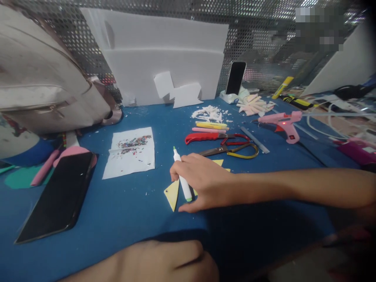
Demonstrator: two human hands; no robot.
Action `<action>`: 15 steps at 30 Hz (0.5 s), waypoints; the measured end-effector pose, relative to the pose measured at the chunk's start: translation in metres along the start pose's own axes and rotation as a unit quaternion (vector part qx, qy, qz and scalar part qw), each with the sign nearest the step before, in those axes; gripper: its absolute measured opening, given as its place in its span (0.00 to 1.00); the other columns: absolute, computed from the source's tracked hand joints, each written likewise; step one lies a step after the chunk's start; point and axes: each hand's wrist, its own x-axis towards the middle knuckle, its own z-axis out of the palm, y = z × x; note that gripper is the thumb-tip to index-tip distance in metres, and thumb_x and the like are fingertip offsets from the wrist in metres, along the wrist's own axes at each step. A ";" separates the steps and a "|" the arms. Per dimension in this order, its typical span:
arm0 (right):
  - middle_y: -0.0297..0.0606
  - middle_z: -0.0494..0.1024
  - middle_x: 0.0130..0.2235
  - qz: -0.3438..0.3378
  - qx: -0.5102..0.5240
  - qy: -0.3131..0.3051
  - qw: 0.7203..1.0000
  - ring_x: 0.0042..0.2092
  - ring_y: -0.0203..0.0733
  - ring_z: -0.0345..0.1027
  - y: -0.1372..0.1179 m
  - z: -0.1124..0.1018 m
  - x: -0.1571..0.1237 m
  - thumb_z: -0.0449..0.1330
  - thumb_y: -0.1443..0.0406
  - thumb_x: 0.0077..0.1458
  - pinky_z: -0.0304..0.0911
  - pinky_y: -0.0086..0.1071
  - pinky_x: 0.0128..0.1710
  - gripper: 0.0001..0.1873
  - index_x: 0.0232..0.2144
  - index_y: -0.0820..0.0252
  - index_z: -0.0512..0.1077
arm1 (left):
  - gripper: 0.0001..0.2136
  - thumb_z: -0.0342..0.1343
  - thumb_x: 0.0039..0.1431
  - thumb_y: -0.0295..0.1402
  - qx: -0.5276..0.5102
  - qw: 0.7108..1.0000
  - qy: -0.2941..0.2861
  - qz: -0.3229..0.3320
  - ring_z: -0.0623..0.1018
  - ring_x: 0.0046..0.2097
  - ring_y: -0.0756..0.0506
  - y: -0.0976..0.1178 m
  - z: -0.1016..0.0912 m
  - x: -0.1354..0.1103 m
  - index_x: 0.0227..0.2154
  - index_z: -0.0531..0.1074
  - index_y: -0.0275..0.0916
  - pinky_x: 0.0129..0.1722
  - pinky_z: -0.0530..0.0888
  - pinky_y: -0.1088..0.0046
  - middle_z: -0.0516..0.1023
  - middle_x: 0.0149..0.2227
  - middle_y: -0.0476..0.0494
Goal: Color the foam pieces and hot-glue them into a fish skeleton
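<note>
Right hand (202,178) loosely gripped white marker (184,184) above yellow pieces (171,196); left hand (164,258) half curled, palm hidden, couldn't tell if anything was inside.
Marker slanted across bent fingers, thumb seemingly off it, green tip facing away, so probably a light hold. Yellow pieces sat on blue table (117,211) right under that hand. Scissors (216,150) lay just beyond, glue gun (289,122) farther right. Paper sheet (138,166) bore colored bits (133,144), likely keeping them gathered. White boards (132,66) apparently leaned on mesh panel (252,47) for support.
</note>
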 end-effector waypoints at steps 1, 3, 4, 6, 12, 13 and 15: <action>0.33 0.65 0.36 -0.001 0.001 -0.003 1.000 0.37 0.39 0.56 -0.001 0.000 0.000 0.69 0.53 0.47 0.49 0.32 0.39 0.27 0.40 0.59 0.60 | 0.19 0.38 0.70 0.26 0.004 1.000 0.001 -0.005 0.68 0.30 0.55 0.001 0.000 0.001 0.37 0.77 0.38 0.30 0.71 0.85 0.74 0.32 0.53; 0.32 0.65 0.35 -0.003 0.000 -0.009 1.000 0.37 0.39 0.56 -0.003 0.000 -0.001 0.67 0.55 0.49 0.49 0.32 0.40 0.24 0.39 0.58 0.59 | 0.19 0.39 0.70 0.25 0.009 1.000 0.011 -0.022 0.68 0.28 0.55 0.002 -0.001 0.003 0.35 0.77 0.39 0.28 0.71 0.85 0.74 0.30 0.53; 0.32 0.65 0.35 -0.005 -0.003 -0.011 1.000 0.36 0.39 0.56 -0.005 0.000 -0.001 0.66 0.56 0.49 0.49 0.32 0.40 0.22 0.38 0.58 0.59 | 0.18 0.40 0.70 0.25 0.009 0.999 0.017 -0.027 0.69 0.27 0.55 0.003 -0.001 0.004 0.35 0.76 0.39 0.28 0.71 0.86 0.75 0.29 0.54; 0.32 0.65 0.34 -0.013 -0.011 -0.012 1.000 0.36 0.39 0.55 -0.007 0.001 -0.001 0.65 0.58 0.50 0.49 0.32 0.39 0.20 0.38 0.57 0.59 | 0.16 0.42 0.70 0.26 0.008 0.999 0.027 -0.031 0.72 0.29 0.55 0.004 -0.002 0.005 0.35 0.75 0.41 0.32 0.73 0.86 0.77 0.30 0.54; 0.31 0.64 0.32 -0.027 -0.011 -0.008 1.000 0.34 0.39 0.55 -0.014 0.004 -0.003 0.62 0.60 0.50 0.49 0.33 0.38 0.17 0.37 0.57 0.59 | 0.10 0.48 0.68 0.28 0.013 0.997 0.055 -0.051 0.73 0.28 0.57 0.008 -0.001 0.007 0.34 0.74 0.41 0.26 0.71 0.87 0.78 0.30 0.55; 0.31 0.65 0.32 -0.026 -0.009 -0.007 1.000 0.34 0.39 0.55 -0.015 0.004 -0.004 0.62 0.60 0.50 0.49 0.33 0.38 0.17 0.37 0.57 0.59 | 0.10 0.49 0.66 0.26 0.016 0.996 0.065 -0.055 0.72 0.27 0.57 0.009 0.000 0.007 0.33 0.75 0.40 0.21 0.68 0.86 0.77 0.30 0.55; 0.32 0.65 0.32 -0.021 -0.004 -0.001 1.000 0.34 0.39 0.55 -0.017 0.000 -0.007 0.62 0.61 0.50 0.49 0.33 0.38 0.16 0.37 0.57 0.59 | 0.11 0.49 0.63 0.22 0.022 0.994 0.087 -0.055 0.70 0.25 0.58 0.009 0.000 0.007 0.33 0.75 0.40 0.13 0.59 0.84 0.76 0.27 0.56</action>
